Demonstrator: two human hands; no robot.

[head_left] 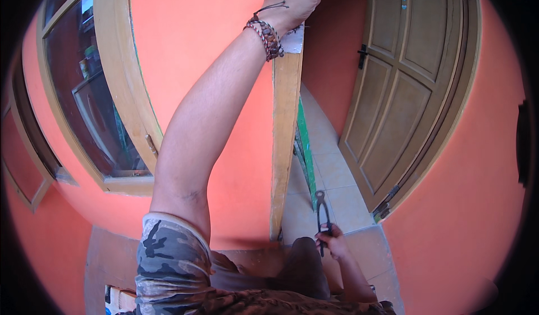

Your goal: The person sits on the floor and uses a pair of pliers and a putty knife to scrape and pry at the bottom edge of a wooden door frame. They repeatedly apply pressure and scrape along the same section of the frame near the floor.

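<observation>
My left arm is raised high, and my left hand (pixel 295 1) reaches the top edge beside the upper part of a wooden door frame (pixel 286 102). Its fingers run out of view, so what they touch or hold does not show. A beaded bracelet (pixel 268 37) circles that wrist. Just behind the wrist, a whitish piece (pixel 293 40) sits against the frame. Low on the right, my right hand (pixel 333 242) is closed around a pair of dark pincers (pixel 320 200), their rounded head pointing up.
An open wooden door (pixel 387 85) with a black handle (pixel 362 56) stands to the right. A green strip (pixel 306 152) leans inside the doorway, above the tiled floor (pixel 342 197). Orange walls (pixel 196 29) flank it, and a wood-framed window (pixel 90 96) lies left.
</observation>
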